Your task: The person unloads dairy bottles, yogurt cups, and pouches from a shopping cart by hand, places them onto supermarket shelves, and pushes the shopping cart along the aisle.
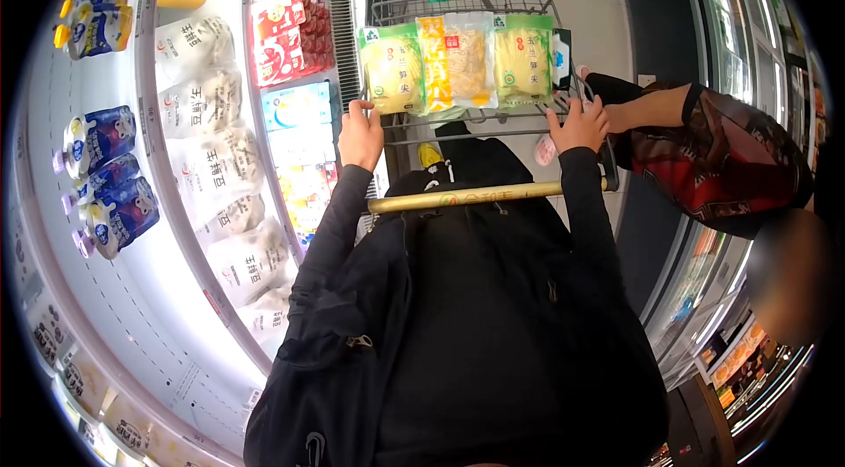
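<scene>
My left hand point(359, 136) is closed on the left side rim of a shopping cart point(480, 120), beside the lower corner of a bag. My right hand point(579, 125) grips the cart's right side, its fingers curled over the wire. Between the hands, three clear bags of pale yellow bamboo shoots stand in a row at the near end of the basket. The left bag point(393, 71) and right bag point(523, 60) have green edges; the middle bag point(455, 62) has orange lettering. Nearer my body runs the yellow cart handle point(466, 197), touched by neither hand.
A lit chiller shelf on the left holds white bags point(211, 159), red packs point(290, 40) and blue bottle packs point(114, 207). Another person point(722, 159) stands close on the right, one forearm reaching to the cart beside my right hand. Glass-fronted fridges point(748, 9) line the far right.
</scene>
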Available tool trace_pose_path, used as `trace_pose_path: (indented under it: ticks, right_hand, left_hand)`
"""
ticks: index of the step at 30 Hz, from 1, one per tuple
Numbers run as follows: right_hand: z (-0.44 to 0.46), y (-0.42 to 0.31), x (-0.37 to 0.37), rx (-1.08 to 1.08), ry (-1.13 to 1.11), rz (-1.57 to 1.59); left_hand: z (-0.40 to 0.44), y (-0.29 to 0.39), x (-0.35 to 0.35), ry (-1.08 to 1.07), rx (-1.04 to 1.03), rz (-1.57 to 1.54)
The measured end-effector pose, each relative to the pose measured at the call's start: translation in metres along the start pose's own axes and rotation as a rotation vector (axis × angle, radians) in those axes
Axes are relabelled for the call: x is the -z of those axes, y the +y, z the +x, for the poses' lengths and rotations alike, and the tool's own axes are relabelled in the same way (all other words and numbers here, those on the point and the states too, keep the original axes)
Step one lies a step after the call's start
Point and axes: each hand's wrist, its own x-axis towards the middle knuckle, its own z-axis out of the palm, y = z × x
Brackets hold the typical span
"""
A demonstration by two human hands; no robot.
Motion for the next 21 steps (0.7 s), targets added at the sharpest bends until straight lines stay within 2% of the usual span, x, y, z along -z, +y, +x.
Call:
trace_pose_path:
  ticks: [7, 9, 11, 14, 17, 19, 21]
  right_hand:
    - [-0.012, 0.014, 0.0, -0.176, 0.023, 0.035]
    - [-0.013, 0.024, -0.007, -0.245, -0.038, 0.115]
    - [-0.015, 0.031, 0.005, -0.304, -0.061, 0.079]
    - [-0.027, 0.05, 0.018, -0.272, -0.026, 0.215]
    - [-0.051, 0.062, 0.059, -0.428, -0.085, 0.268]
    - [-0.073, 0.075, 0.081, -0.467, -0.047, 0.173]
    - [-0.094, 0.089, 0.094, -0.574, -0.211, 0.294]
  left_hand:
    - [0.038, 0.029, 0.003, -0.107, -0.052, 0.028]
    - [0.052, 0.034, 0.0, -0.107, -0.1, 0.056]
    - [0.065, 0.044, -0.002, -0.133, -0.127, 0.068]
    - [0.071, 0.072, 0.0, -0.145, -0.186, 0.083]
    - [0.087, 0.085, -0.006, -0.152, -0.246, 0.157]
    - [0.098, 0.099, -0.012, -0.172, -0.262, 0.131]
    - [0.105, 0.118, -0.016, -0.201, -0.282, 0.163]
